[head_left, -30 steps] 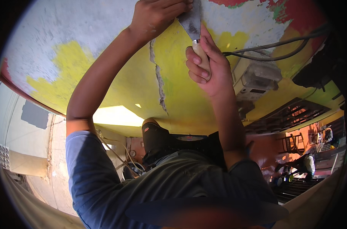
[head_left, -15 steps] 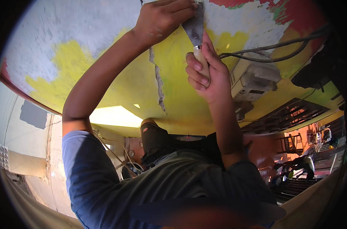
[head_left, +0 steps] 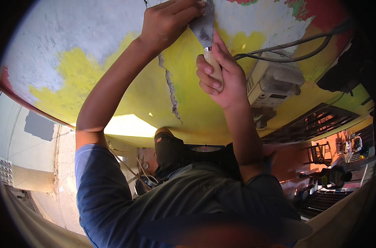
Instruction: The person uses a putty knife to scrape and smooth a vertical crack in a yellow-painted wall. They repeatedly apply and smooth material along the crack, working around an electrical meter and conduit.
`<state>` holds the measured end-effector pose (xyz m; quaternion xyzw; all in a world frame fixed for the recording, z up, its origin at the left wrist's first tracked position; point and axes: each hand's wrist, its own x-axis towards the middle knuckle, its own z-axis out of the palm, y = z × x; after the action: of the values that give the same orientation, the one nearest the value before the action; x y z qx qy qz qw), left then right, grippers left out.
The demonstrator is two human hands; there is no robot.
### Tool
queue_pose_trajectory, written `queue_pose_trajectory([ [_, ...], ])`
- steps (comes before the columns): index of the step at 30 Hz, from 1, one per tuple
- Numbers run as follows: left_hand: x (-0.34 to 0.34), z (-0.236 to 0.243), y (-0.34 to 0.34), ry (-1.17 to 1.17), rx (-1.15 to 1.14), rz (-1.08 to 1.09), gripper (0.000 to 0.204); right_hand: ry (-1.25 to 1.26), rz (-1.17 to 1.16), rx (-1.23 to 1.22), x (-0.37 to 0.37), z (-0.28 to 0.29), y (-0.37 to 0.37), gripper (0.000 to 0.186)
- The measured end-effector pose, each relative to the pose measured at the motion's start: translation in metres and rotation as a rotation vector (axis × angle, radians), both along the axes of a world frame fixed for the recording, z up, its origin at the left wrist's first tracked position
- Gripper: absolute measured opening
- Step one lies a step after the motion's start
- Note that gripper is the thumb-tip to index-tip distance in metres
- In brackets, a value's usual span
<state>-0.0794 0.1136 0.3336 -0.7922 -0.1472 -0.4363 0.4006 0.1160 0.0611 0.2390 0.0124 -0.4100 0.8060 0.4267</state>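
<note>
A putty knife (head_left: 204,33) with a broad grey metal blade and a pale handle is upright in front of the wall. My right hand (head_left: 229,78) is wrapped round its handle, the index finger stretched up toward the base of the blade. At the top edge of the view my left hand (head_left: 165,22) has its fingers bent together, their tips at the blade's left edge. A whitish speck shows at those fingertips; what they pinch, if anything, is too small to tell. Behind both hands a jagged crack (head_left: 171,93) runs down the yellow-and-white painted wall (head_left: 117,74).
To the right of my right hand, a meter box (head_left: 279,80) with a clear cover is fixed to the wall. Dark cables (head_left: 289,58) loop out above it. Farther right are a dark lattice window (head_left: 316,122), a wooden chair (head_left: 320,153) and a person (head_left: 335,175).
Both hands and the putty knife sit slightly farther left in the view, while my grip on the handle stays the same. The person at the far right has changed posture.
</note>
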Motion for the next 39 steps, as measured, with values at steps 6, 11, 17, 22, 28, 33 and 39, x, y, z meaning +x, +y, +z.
queue_pose_trajectory([
  [6,0.004,0.003,0.0,-0.026,0.023,-0.022,0.013,-0.051,-0.045,0.036,0.001,0.004,0.004,0.053],
  [11,0.004,0.005,0.0,0.0,0.061,-0.08,0.015,-0.049,-0.042,0.022,-0.001,0.001,0.001,0.053],
  [17,0.003,0.01,0.005,0.02,0.085,-0.111,0.014,-0.031,0.029,0.093,-0.002,0.012,0.005,0.052],
  [22,0.006,0.01,0.007,-0.088,0.041,-0.027,0.014,-0.058,-0.031,0.13,0.003,0.017,0.006,0.053],
  [28,0.01,0.021,0.011,-0.117,0.069,-0.075,0.016,0.008,0.006,0.056,0.001,0.025,0.005,0.055],
  [33,-0.007,-0.023,0.003,-0.046,-0.014,0.07,0.03,-0.164,-0.107,0.075,0.017,0.004,-0.003,0.057],
  [39,-0.033,-0.225,-0.061,0.182,-0.702,0.069,0.025,-0.725,-0.074,0.046,0.072,-0.154,-0.028,0.056],
])
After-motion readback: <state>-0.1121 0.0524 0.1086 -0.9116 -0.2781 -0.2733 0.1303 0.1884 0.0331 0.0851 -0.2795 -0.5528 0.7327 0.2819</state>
